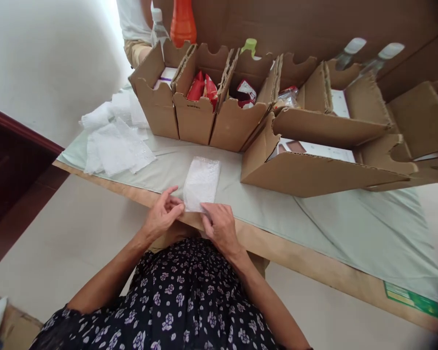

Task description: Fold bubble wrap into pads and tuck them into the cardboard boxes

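Note:
A white bubble wrap bag (pixel 202 180) lies flat at the table's front edge, directly before me. My left hand (pixel 163 212) pinches its near left corner between thumb and fingers, with the index finger raised. At the near right corner, my right hand (pixel 220 224) grips the edge, its fingers curled and partly hiding that corner. More bubble wrap bags (pixel 118 146) lie in a loose, overlapping pile to the left of my hands.
Several cardboard bins (pixel 195 121) stand in a row behind the bag, holding red packets (pixel 203 90) and boxes. Closer on the right sits a long cardboard bin (pixel 314 172) with a white box inside. Bottles, one an orange bottle (pixel 183 24), rise behind. Another person's arm (pixel 138 51) shows at back left.

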